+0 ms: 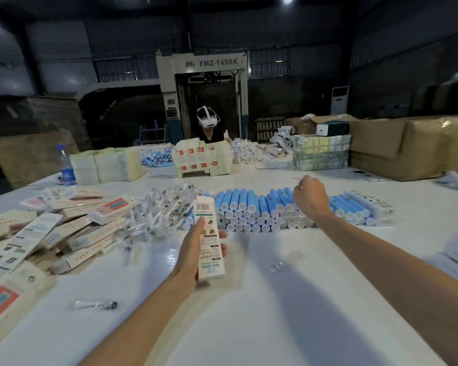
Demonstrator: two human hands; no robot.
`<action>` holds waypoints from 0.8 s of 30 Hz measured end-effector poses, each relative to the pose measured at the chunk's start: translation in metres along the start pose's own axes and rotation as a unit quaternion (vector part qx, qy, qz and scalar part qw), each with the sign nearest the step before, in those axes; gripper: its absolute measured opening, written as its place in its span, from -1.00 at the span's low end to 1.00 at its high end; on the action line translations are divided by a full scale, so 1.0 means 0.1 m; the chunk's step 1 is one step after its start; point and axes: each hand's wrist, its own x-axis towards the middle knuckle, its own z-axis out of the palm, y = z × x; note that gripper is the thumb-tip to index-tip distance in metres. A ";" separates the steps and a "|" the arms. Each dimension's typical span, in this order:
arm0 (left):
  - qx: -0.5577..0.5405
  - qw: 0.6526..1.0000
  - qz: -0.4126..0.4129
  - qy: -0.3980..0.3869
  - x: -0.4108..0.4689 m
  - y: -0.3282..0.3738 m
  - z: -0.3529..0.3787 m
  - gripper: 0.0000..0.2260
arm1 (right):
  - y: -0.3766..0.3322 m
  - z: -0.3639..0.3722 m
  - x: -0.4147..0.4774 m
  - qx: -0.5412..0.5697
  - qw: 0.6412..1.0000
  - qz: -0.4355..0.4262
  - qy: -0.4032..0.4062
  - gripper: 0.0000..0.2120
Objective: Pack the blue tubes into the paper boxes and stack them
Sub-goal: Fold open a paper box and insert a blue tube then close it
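Nearest to me, a small clear packet [95,305] is lying alone on the white table [249,326]. Just beyond it, my left hand [193,252] is gripping a paper box [209,239]. Its fingers are wrapping round the lower half, the thumb is pressing the printed face, and the barcode end is pointing away from me.

To the left, a heap of packed boxes [64,233] is sprawling, with a pile of clear plastic sachets [159,215] beside it.

Further out, the blue tubes [249,210] are lying stacked in rows, white caps facing me, well ahead of the held box. My right hand [311,196] is hovering over their right part, fingers curling downward. I cannot tell whether it is holding anything.

At the far edge, a water bottle [67,166] and bundles of flat cartons [106,165] are standing. Behind them a person wearing a headset [209,122] is sitting.
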 end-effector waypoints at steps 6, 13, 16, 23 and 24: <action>0.002 0.998 0.056 -0.038 0.08 -0.01 0.02 -0.70 | 0.24 0.20 0.33 -0.166 0.978 -0.002 -0.125 -0.63; 0.027 0.996 0.063 -0.064 0.12 -0.01 -0.04 -0.63 | 0.07 0.22 0.60 -0.182 0.967 -0.016 -0.177 -0.81; 0.079 0.993 0.063 -0.054 0.11 -0.01 -0.02 -0.71 | -0.01 0.23 0.64 -0.206 0.957 -0.023 -0.202 -0.86; 0.102 0.990 0.067 -0.065 0.07 0.04 -0.04 -0.72 | -0.12 0.15 0.62 -0.177 0.958 0.026 -0.225 -0.61; 0.105 0.990 0.065 -0.066 0.07 0.04 -0.04 -0.72 | -0.11 0.14 0.62 -0.126 0.968 0.063 -0.209 -0.56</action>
